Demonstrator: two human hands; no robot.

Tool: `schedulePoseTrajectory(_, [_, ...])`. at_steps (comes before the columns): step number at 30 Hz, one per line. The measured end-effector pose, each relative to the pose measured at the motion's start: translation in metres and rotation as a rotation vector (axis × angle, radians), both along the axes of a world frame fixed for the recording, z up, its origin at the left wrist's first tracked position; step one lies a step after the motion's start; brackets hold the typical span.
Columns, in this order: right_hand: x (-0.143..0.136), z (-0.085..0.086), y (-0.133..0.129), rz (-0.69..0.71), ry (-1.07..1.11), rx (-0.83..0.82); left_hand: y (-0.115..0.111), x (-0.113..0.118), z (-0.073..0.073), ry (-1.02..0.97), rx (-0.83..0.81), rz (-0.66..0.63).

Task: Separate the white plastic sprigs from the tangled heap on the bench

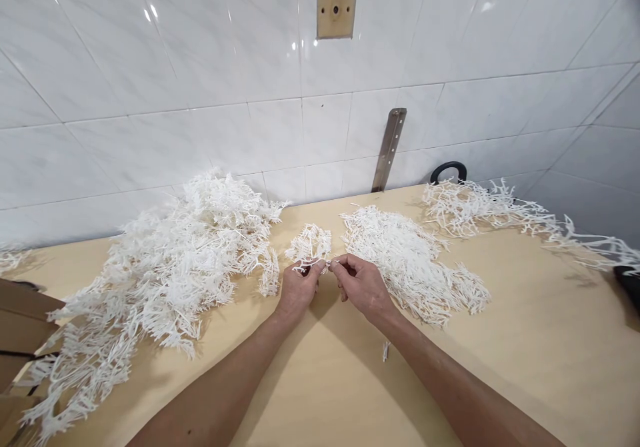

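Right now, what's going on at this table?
A person's left hand pinches a small white branched piece, and the right hand appears to pinch its end. Just beyond them on the pale wood-toned table lies a small white cluster. A big tangled white heap of branched strands spreads to the left, a flatter white pile to the right, and a looser white tangle farther right.

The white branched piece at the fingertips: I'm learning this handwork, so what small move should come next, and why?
Probably draw the right hand gently away while the left hand holds firm: both seem to pinch the white branched piece close together, and the heap of small sprigs beside the right hand suggests bits get pulled off.
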State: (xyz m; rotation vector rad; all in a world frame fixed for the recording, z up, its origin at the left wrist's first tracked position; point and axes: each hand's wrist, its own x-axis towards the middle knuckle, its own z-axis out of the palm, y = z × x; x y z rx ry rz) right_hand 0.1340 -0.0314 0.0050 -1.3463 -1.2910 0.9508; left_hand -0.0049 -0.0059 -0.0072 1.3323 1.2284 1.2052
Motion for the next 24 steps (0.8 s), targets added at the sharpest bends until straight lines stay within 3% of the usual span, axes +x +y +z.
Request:
schedulePoseTrajectory(9, [0.006,-0.002,0.004,0.075,0.088,-0.063,-0.001,0.000,0.003,0.088,0.057,-0.039])
schedulePoseTrajectory(13, [0.012,0.002,0.005,0.111,-0.022,-0.112,-0.003,0.000,0.000,0.132,0.146,-0.081])
schedulePoseTrajectory(24, [0.018,0.002,0.008,0.136,-0.130,-0.145,-0.005,0.000,0.003,0.202,0.128,-0.093])
